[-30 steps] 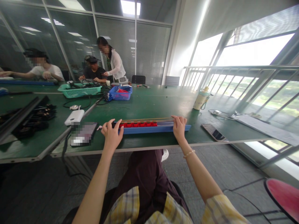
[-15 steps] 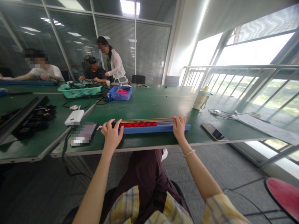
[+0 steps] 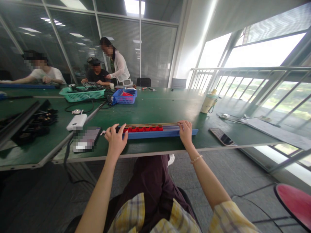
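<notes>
A long blue trough (image 3: 155, 133) lies crosswise near the table's front edge. Several red holders (image 3: 143, 128) sit in a row inside its left and middle part. Along its back side run thin orange strands (image 3: 155, 124), spanning from one hand to the other. My left hand (image 3: 116, 137) clasps the trough's left end, thumb at the front and fingers over the top, by the strands' ends. At the right end, my right hand (image 3: 186, 132) pinches the strands above the trough; its fingertips are partly hidden.
A phone (image 3: 87, 139) and a white power bank (image 3: 76, 121) lie left, another phone (image 3: 222, 136) right. Farther off stand a bottle (image 3: 208, 103), a green basket (image 3: 82, 96) of cables and a blue basket (image 3: 125, 98). Black parts (image 3: 36, 124) lie far left. Several people work across the table.
My right hand has shifted very slightly, still at the trough's right end. My left hand and the trough look unmoved.
</notes>
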Motion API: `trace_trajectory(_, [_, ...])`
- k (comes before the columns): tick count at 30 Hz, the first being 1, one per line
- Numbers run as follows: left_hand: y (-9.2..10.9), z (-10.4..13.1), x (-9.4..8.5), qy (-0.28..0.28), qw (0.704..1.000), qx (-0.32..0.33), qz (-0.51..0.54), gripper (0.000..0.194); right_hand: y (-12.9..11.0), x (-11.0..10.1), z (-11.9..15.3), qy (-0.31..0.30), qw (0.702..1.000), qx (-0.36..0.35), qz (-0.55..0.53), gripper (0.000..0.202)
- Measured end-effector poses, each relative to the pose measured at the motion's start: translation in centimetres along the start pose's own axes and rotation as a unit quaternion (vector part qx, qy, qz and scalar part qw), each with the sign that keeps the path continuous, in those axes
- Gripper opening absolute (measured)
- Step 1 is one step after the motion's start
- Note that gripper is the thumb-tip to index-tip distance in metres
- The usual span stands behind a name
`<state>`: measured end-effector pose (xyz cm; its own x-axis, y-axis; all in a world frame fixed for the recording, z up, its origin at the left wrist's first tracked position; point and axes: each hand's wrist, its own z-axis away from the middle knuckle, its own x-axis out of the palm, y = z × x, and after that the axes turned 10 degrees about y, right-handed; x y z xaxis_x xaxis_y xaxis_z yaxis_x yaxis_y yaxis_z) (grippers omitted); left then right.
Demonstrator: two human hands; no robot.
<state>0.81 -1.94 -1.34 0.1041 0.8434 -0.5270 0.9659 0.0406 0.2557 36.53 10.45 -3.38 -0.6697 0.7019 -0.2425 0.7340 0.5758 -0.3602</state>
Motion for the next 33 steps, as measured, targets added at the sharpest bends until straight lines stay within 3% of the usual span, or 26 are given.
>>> trace_trajectory(33, [-0.32,0.02,0.26,0.011,1.000,0.012,-0.005,0.042,0.00,-0.15,0.08,0.020,1.000,-0.009,0.009,0.029])
